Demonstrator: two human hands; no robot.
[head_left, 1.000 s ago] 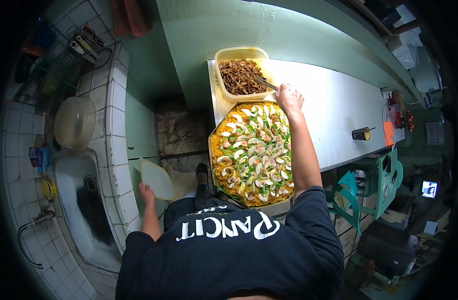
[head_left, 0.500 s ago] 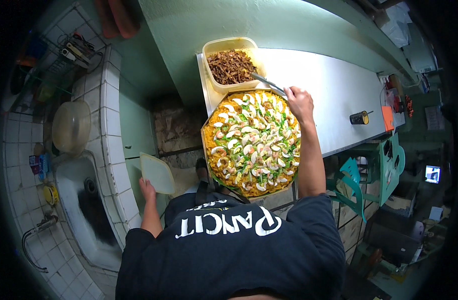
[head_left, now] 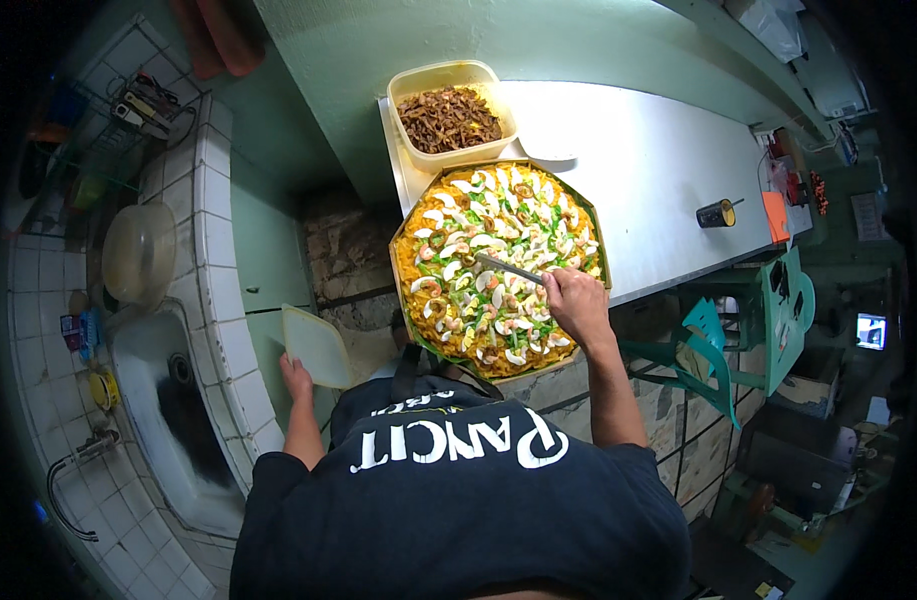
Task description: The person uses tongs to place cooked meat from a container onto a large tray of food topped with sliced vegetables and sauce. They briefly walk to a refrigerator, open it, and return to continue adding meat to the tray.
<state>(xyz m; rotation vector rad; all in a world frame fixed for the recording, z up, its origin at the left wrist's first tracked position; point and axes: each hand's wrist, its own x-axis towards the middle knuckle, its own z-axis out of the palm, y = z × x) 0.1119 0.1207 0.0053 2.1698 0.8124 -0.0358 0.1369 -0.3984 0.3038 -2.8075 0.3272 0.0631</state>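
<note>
In my right hand [head_left: 578,303], fingers closed round it, is a slim metal utensil [head_left: 513,268]. Its tip is over a large octagonal tray [head_left: 599,225] of orange noodles, whose top is covered with egg slices, shrimp and chopped greens. I cannot make out the shape of the tip. Low on the left, my left hand [head_left: 296,375] grips the edge of a pale translucent lid [head_left: 316,347], away from the table. Behind the noodle tray stands a yellowish plastic tub [head_left: 446,158] holding dark brown strips of food.
The white table [head_left: 638,190] runs off to the right along a green wall. A dark cup [head_left: 716,214] stands near its far right. Teal plastic chairs [head_left: 713,345] are beside it. On the left are a tiled counter [head_left: 218,230] and a sink [head_left: 138,345].
My right hand has moved from beside the tub toward me and slightly left, bringing the utensil from the tub over the noodles. My left hand keeps hold of the lid.
</note>
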